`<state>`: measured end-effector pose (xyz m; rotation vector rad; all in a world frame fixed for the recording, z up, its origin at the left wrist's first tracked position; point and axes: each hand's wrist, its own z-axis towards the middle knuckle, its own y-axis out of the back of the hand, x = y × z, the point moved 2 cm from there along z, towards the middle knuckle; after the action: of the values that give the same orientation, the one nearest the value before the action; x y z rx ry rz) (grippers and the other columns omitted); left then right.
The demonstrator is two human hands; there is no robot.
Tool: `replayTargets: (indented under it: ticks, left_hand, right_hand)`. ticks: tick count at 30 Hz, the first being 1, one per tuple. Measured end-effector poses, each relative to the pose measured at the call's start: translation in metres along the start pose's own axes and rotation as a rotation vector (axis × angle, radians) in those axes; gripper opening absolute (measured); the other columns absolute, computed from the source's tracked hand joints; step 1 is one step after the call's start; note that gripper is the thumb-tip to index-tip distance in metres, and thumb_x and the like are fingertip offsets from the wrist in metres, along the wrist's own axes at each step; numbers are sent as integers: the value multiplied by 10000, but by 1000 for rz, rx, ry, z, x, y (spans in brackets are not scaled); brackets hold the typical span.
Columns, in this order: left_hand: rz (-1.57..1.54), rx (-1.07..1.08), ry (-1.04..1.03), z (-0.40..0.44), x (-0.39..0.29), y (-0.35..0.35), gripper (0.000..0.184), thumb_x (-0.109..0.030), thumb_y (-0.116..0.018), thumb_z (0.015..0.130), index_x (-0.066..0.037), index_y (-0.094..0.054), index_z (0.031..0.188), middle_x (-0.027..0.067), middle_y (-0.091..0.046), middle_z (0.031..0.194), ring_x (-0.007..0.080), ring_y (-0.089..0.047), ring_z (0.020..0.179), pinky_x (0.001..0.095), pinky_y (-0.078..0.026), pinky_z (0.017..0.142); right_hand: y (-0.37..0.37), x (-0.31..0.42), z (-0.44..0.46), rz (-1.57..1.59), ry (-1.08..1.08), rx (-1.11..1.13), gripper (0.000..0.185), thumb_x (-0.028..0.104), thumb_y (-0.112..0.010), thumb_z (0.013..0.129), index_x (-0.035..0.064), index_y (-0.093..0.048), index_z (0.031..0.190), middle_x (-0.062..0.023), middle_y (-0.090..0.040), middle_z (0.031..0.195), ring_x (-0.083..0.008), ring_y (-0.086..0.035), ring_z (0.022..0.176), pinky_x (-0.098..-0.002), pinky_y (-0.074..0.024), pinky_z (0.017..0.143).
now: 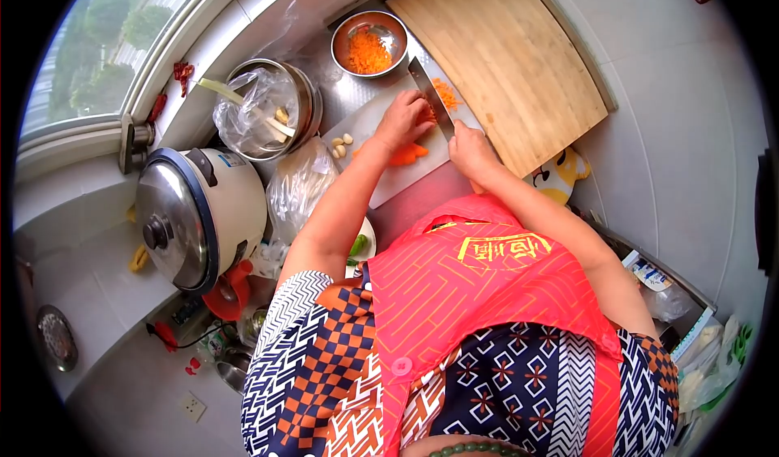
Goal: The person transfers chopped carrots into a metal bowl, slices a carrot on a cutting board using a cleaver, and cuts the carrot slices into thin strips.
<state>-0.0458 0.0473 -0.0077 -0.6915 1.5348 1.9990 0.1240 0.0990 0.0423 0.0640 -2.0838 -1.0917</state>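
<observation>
My right hand (473, 153) is wrapped around the handle of a kitchen knife (431, 96), its broad blade pointing away from me over a white cutting board (357, 124). Just left of the blade, my left hand (407, 118) has its fingers curled down on carrot, mostly hidden beneath them. Orange carrot slices (407, 155) lie on the board below my left hand. Carrot shreds (445, 94) are on the far side of the blade. Several garlic cloves (342, 142) rest at the board's left edge.
A metal bowl (392, 41) with carrot shreds stands beyond the board. At right is a large wooden board (503, 51). To the left are a bag-lined pot (308, 100), a plastic bag (296, 185) and a rice cooker (231, 205). Green peppers (358, 246) lie near my left forearm.
</observation>
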Motion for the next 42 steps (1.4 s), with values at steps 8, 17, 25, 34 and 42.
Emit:
replayTargets:
  ticks: [8, 17, 25, 34, 42]
  left_hand:
    - [87, -97, -34, -2, 1, -11, 251, -81, -709, 690, -52, -553, 884, 132, -548, 1018, 343, -517, 951, 392, -460, 817]
    - [98, -108, -60, -5, -9, 2, 276, -69, -718, 690, -34, -543, 901, 146, -546, 1068, 346, -517, 984, 390, -464, 823]
    - [68, -106, -3, -6, -3, -5, 209, -70, -704, 715, -38, -580, 880, 120, -579, 1065, 334, -536, 976, 388, -472, 823]
    - [10, -131, 3, -4, 1, -7, 200, -72, -730, 692, -46, -593, 836, 99, -606, 977, 317, -571, 897, 381, -489, 766]
    - [4, -139, 1, -4, 4, -9, 192, -71, -728, 694, -48, -589, 824, 102, -605, 959, 316, -573, 883, 380, -487, 759]
  right_hand:
    - [4, -1, 0, 29, 52, -17, 193, 82, -487, 822, -35, -531, 969, -310, -619, 850, -463, -609, 839, -516, -492, 772]
    - [15, -1, -20, 66, 122, -33, 247, 69, -475, 815, -48, -539, 1022, -325, -610, 819, -475, -603, 815, -522, -488, 763]
    - [19, 4, -24, 36, 71, 25, 283, 75, -468, 817, -59, -540, 1056, -335, -607, 838, -468, -605, 834, -522, -486, 767]
    - [15, 0, -8, 86, -30, 133, 168, 75, -482, 817, -51, -521, 920, -326, -610, 827, -477, -604, 838, -510, -489, 778]
    - [-11, 3, 3, -38, -23, 56, 195, 83, -519, 827, -40, -519, 978, -311, -621, 852, -463, -615, 848, -497, -505, 772]
